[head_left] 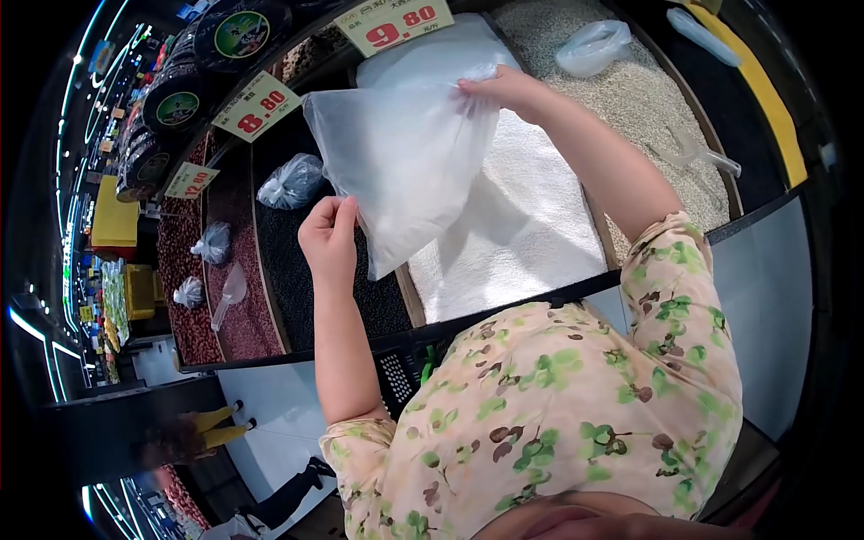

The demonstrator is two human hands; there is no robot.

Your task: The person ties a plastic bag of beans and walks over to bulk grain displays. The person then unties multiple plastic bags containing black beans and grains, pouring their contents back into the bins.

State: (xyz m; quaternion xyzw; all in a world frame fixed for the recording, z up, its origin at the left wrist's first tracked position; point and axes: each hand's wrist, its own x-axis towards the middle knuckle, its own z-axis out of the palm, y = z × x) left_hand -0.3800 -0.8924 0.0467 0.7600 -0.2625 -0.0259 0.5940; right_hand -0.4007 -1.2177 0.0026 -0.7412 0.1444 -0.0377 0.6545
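Note:
A clear plastic bag (405,162) is spread between my hands, above a bin of white grain (531,243). My left hand (330,236) is closed on the bag's lower left edge, thumb against the fingers. Higher up and to the right, my right hand (504,93) pinches the bag's upper right part, where the plastic is bunched. The bag looks empty and partly hides the white grain and the bin of black grain (301,279) beside it.
Bins of red beans (189,319) and pale grain (688,117) flank these, with scoops (231,290) and tied bags (291,182) on them. Price signs (258,106) and round dark packages (238,36) line the back. Other people's legs (220,427) show at lower left.

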